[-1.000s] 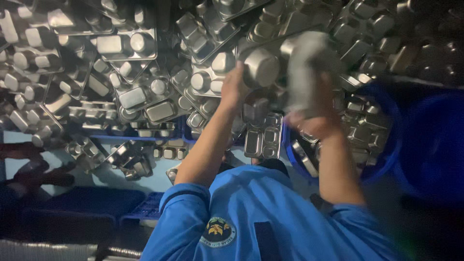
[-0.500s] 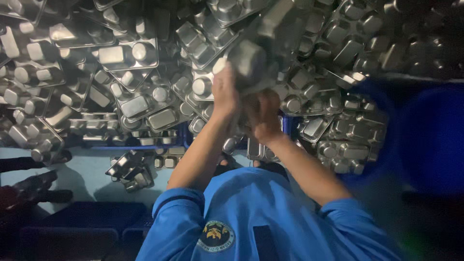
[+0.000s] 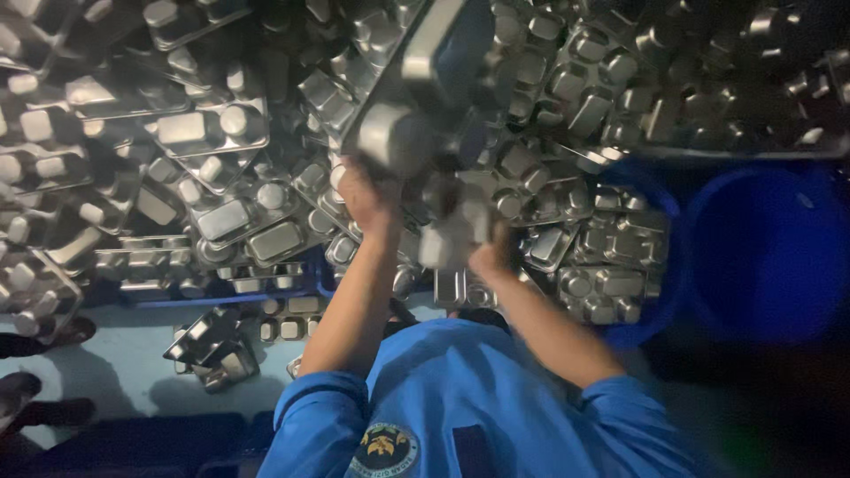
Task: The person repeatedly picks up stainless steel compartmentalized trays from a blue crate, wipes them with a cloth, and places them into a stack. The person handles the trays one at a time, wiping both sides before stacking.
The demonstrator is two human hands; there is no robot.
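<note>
Tray (image 3: 425, 88) (steel, compartmented) rises above left hand (image 3: 367, 196), which grips it.

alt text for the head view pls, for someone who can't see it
A person in a blue shirt lifts a compartmented steel tray with the left hand, the right hand holding a pale cloth. Heaps of steel trays and a blue tub surround them.

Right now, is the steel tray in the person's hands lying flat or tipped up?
Tipped up. The steel tray slants steeply above the pile of trays, gripped by the left hand; the right hand is blurred.
</note>
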